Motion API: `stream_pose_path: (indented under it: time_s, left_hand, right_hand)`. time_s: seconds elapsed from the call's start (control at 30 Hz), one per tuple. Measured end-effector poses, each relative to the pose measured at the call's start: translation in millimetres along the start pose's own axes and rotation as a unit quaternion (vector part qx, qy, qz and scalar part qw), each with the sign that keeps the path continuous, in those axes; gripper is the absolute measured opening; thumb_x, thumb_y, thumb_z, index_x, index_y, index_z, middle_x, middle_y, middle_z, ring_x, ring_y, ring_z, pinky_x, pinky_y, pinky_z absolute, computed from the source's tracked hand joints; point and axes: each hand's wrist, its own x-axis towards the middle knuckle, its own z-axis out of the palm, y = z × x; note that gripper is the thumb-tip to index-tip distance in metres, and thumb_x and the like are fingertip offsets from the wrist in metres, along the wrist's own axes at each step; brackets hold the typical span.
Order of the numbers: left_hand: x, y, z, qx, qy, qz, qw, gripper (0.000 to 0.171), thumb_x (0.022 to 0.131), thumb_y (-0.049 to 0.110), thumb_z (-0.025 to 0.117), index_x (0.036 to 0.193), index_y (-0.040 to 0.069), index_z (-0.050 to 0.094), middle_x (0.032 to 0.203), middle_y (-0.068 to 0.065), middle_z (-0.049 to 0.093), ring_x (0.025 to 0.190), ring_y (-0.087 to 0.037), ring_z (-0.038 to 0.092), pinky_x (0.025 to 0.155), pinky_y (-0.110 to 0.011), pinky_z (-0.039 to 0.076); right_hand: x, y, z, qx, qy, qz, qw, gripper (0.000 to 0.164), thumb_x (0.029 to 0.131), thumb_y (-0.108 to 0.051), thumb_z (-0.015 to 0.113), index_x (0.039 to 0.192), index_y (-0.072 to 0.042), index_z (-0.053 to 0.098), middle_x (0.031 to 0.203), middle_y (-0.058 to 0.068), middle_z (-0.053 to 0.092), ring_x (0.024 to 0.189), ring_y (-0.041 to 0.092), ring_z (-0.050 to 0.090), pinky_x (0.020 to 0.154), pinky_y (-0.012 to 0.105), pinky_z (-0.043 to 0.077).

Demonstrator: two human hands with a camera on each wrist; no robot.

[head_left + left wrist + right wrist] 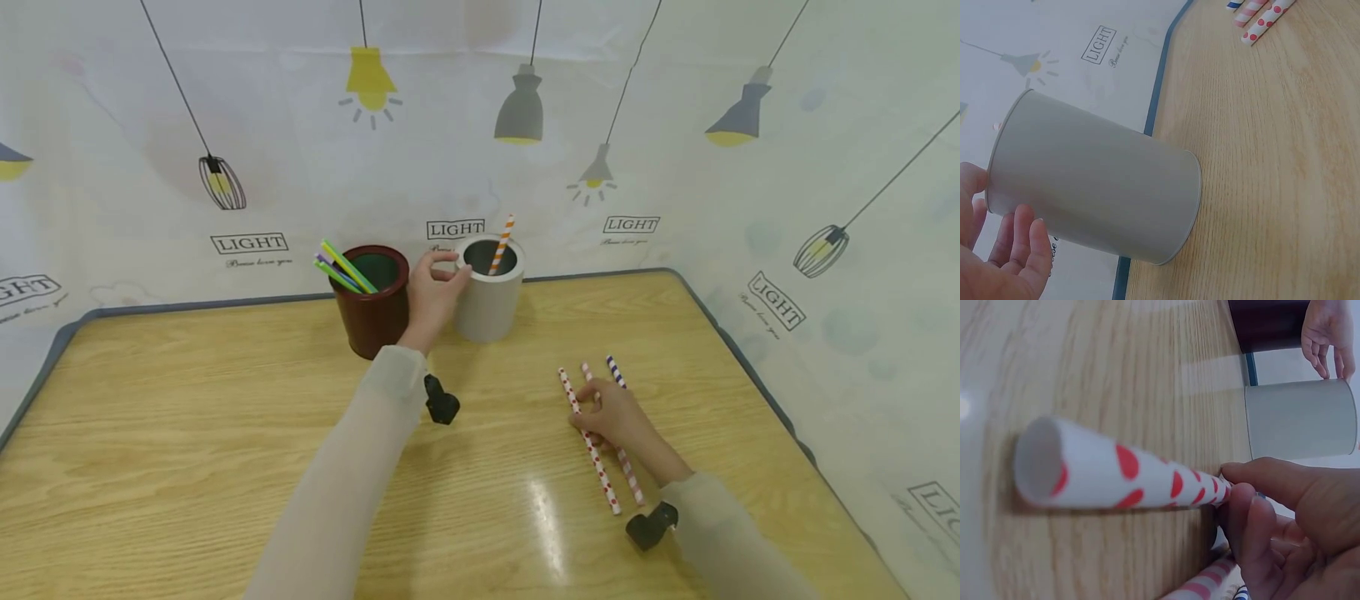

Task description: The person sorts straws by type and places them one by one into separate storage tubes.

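Observation:
My left hand (435,300) is at the rim of a light grey canister (487,304), thumb and fingers pinching its edge on the left side. An orange-striped paper straw (502,243) leans inside that canister, its top sticking out. On the right, my right hand (617,415) pinches a red-dotted white paper straw (1175,484) between thumb and fingers near its middle. Beside it on the table lie a pink-striped paper straw (630,479) and a blue-striped paper straw (616,371), both partly hidden by the right hand.
A dark red canister (371,321) with several green, yellow and purple sticks (345,267) stands left of the grey one. Both are near the back edge of the wooden table (195,433), close to a wall cloth (300,158) printed with lamps.

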Motion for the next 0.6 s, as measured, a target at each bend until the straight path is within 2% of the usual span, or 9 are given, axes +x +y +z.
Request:
stream_pose_path:
  time_s: [0.33, 0.6]
  left_hand:
    - [-0.8, 1.1, -0.8, 0.001, -0.007, -0.004, 1.0, 0.029, 0.083, 0.023, 0.069, 0.108, 0.011, 0.062, 0.084, -0.009, 0.059, 0.075, -0.019, 0.058, 0.064, -0.03, 0.049]
    - [-1.0, 1.2, -0.8, -0.001, -0.009, -0.005, 0.9999, 0.029, 0.083, 0.023, 0.068, 0.108, 0.011, 0.061, 0.085, -0.009, 0.059, 0.076, -0.02, 0.058, 0.064, -0.03, 0.049]
  right_hand:
    - [0.8, 1.3, 0.2, -0.003, -0.005, -0.021, 1.0, 0.026, 0.078, -0.002, 0.064, 0.102, 0.006, 0.056, 0.054, 0.004, 0.05, 0.034, 0.008, 0.044, 0.033, 0.023, 0.041]
    - [0.3, -4.0, -4.9, 0.0, 0.01, -0.018, 1.0, 0.029, 0.077, -0.003, 0.065, 0.104, 0.005, 0.058, 0.057, 0.004, 0.051, 0.036, 0.009, 0.044, 0.034, 0.023, 0.041]
